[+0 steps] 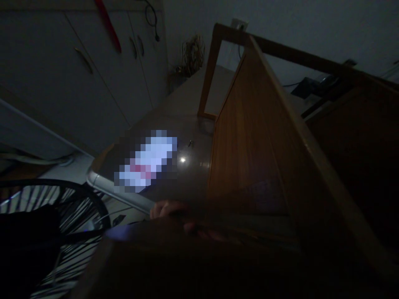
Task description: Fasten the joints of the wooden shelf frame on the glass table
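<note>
In dim light, my left hand (pixel 166 208) shows just above the dark wooden board (pixel 140 245) in the foreground. Its fingers are curled over the board's upper edge. A faint reddish patch right of it may be more fingers; the dark hides whose. My right hand cannot be made out. Beyond the board, a wooden panel (pixel 243 137) stands on edge on the shiny table (pixel 187 182), joined to a wooden frame (pixel 209 79). Left of the panel lies a small metal piece (pixel 190 143), perhaps a screw. A bright, pixelated oblong (pixel 149 160) lies nearby.
A black corded chair (pixel 93 203) stands at the lower left, by the table's rounded metal edge (pixel 109 185). Pale cupboards (pixel 102 66) line the back left, with a red strip (pixel 108 27) across them. Dried stalks (pixel 193 54) and a wall socket (pixel 239 25) are farther back.
</note>
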### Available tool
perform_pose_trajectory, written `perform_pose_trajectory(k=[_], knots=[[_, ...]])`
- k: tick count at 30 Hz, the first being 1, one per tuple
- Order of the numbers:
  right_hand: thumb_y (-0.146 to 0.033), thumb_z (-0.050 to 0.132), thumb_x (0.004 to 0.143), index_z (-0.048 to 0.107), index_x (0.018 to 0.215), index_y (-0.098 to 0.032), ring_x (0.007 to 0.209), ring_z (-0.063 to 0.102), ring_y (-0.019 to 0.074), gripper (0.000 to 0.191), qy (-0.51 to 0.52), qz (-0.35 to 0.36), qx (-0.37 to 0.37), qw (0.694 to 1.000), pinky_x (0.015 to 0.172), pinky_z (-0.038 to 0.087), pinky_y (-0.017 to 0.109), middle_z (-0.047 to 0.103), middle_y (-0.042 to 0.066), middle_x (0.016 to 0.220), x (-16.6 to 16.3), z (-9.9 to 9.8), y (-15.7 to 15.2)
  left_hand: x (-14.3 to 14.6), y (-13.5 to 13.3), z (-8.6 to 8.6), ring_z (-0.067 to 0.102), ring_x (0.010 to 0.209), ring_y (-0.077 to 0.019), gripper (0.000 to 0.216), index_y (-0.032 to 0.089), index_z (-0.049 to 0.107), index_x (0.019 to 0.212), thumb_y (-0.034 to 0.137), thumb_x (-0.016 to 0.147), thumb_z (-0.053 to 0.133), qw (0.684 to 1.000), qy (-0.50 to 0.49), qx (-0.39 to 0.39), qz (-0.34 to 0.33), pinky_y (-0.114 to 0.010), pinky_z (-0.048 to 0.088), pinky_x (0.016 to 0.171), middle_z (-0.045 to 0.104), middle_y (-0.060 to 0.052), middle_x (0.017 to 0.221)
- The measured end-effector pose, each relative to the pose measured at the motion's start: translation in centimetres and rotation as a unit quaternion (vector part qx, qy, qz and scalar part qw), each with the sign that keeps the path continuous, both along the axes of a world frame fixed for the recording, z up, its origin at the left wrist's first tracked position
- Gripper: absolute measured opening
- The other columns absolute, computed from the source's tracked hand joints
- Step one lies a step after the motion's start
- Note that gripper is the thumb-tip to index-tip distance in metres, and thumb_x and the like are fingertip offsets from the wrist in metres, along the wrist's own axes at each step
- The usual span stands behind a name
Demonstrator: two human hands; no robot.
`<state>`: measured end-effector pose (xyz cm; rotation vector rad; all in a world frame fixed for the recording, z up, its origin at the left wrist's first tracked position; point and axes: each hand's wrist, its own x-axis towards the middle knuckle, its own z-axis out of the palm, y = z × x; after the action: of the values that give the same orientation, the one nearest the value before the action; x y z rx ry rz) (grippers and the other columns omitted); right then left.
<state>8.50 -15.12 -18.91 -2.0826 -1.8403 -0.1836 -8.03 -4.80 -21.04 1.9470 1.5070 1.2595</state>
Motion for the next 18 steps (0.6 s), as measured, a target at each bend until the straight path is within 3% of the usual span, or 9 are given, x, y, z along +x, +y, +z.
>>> perform_pose_trajectory(k=[3,6,11,15,18], knots=[[-0.044,0.046,0.096,0.077,0.087,-0.033,0.062,0.062,0.0203,0.034,0.005,-0.003,0.005,1.0,0.08,0.037,0.036,0.067,0.001,0.056,-0.4,1.1,0.7,-0.7,0.2,-1.3,0.06,0.075,-0.0245,0.048,0.02,0.068,0.082,0.065,0.083,0.05,1.0,0.001,-0.007,-0.027,-0.042,0.053,0.072,0.063,-0.008,0.076],[-0.043,0.038,0.101,0.076,0.089,-0.031,0.061,0.063,0.0172,0.042,0.012,0.0,0.011,1.0,0.082,0.033,0.034,0.07,0.001,0.061,-1.3,2.9,1.7,-1.3,0.1,-1.7,0.061,0.09,-0.027,0.046,0.018,0.064,0.102,0.057,0.077,0.064,0.998,0.0,-0.03,-0.055,-0.043,0.054,0.078,0.064,-0.01,0.095],[-0.046,0.026,0.106,0.074,0.079,-0.028,0.054,0.062,0.0105,0.058,0.074,0.008,0.06,0.995,0.079,0.027,0.032,0.071,-0.002,0.06,-2.3,4.9,3.0,-0.6,-0.3,-0.1,0.058,0.093,-0.0263,0.036,0.021,0.061,0.108,0.047,0.083,0.062,0.998,-0.002,-0.045,-0.053,-0.041,0.053,0.078,0.059,-0.008,0.098],[-0.05,0.022,0.105,0.073,0.078,-0.026,0.054,0.063,0.0112,0.062,0.074,0.008,0.076,0.994,0.078,0.026,0.032,0.07,-0.002,0.058,-2.4,5.0,3.2,-0.3,-0.5,1.2,0.058,0.101,-0.0253,0.03,0.022,0.055,0.113,0.039,0.088,0.058,0.993,-0.014,-0.076,-0.085,-0.041,0.052,0.084,0.058,-0.007,0.105],[-0.052,0.02,0.104,0.071,0.076,-0.024,0.053,0.063,0.0119,0.064,0.066,0.004,0.085,0.994,0.078,0.026,0.033,0.068,-0.001,0.057,-2.2,4.9,3.1,-0.7,-0.6,1.9,0.058,0.104,-0.0235,0.04,0.023,0.043,0.125,0.036,0.09,0.057,0.99,-0.04,-0.098,-0.091,-0.039,0.051,0.088,0.055,-0.007,0.112]])
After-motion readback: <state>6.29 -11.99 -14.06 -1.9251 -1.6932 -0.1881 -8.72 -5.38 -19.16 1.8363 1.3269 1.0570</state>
